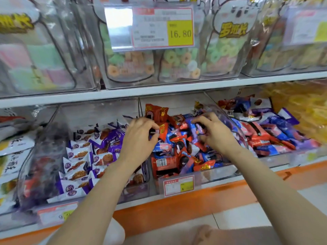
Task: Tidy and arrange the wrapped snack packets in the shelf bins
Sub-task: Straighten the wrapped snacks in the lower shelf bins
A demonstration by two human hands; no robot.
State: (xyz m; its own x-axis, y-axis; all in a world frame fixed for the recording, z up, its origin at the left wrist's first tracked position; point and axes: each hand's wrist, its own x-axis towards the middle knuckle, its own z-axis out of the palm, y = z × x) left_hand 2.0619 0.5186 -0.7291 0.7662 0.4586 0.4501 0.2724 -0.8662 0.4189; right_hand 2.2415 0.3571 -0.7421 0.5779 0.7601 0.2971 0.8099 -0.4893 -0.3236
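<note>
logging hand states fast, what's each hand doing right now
Left hand: pinching a red packet.
Right hand: fingers curled round a purple packet.

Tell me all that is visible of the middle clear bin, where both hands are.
The clear plastic bin sits on the lower shelf, heaped with red, blue and purple snack packets. A price label hangs on its front wall. The left hand pinches a red packet inside; the right hand grips a purple packet.
</note>
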